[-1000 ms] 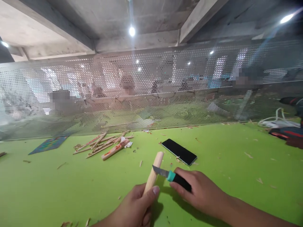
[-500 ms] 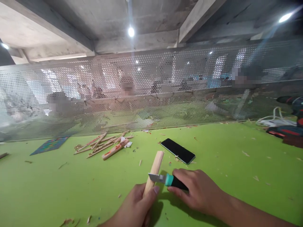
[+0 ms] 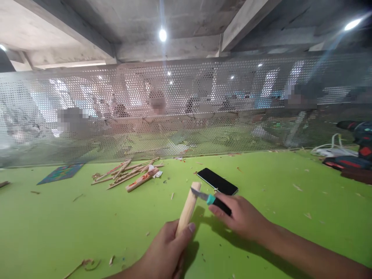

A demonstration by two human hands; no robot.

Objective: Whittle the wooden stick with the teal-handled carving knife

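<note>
My left hand (image 3: 171,246) is wrapped round the lower end of a pale wooden stick (image 3: 188,209), which tilts up and away over the table. In my right hand (image 3: 240,217) is a utility knife (image 3: 218,203) with a black and teal handle. Its blade lies against the stick close to the far end. A black smartphone (image 3: 217,181) rests on the table just beyond the knife. Part of the stick is hidden inside my left fist.
Several thin wood strips (image 3: 122,173) and a red-stained wood piece (image 3: 142,179) lie at the left back. A patterned card (image 3: 61,173) is farther left. At right sit a power drill (image 3: 360,143) and a white cable (image 3: 334,147). A perforated screen (image 3: 180,112) borders the green table (image 3: 101,224).
My right hand has pushed the knife up along the stick, from just above my left thumb to near the far end. My left hand keeps its hold.
</note>
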